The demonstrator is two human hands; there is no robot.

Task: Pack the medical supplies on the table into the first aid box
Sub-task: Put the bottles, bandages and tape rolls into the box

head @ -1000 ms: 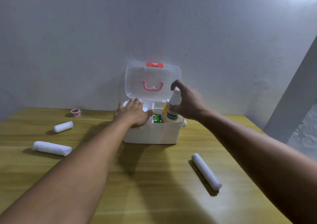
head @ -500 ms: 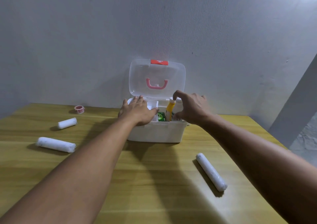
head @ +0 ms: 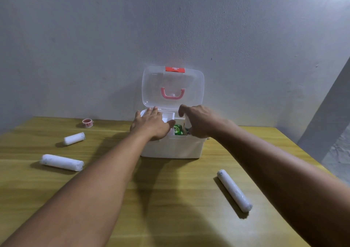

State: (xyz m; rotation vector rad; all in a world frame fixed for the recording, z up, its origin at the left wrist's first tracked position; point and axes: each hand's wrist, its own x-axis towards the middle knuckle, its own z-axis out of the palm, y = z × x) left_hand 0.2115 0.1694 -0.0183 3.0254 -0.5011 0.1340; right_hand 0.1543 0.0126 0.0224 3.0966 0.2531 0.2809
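The white first aid box (head: 174,148) stands at the back of the table with its clear lid (head: 155,83) up against the wall. A green packet (head: 178,129) shows inside. My left hand (head: 151,124) lies flat on the box's left inner tray and holds nothing. My right hand (head: 200,121) reaches down into the right side of the box with curled fingers, and whatever is under it is hidden. Three white bandage rolls lie on the table: a short roll (head: 74,138), a thicker roll (head: 61,162) at the left, and a long roll (head: 234,190) at the right.
A small roll of red-and-white tape (head: 87,123) sits at the far left near the wall. The wooden table (head: 170,199) ends at the right, where a grey floor shows. A plain wall rises right behind the box.
My right hand has lowered the yellow-and-white bottle into the box; the bottle has gone out of sight under the hand. My left hand has stayed on the tray.
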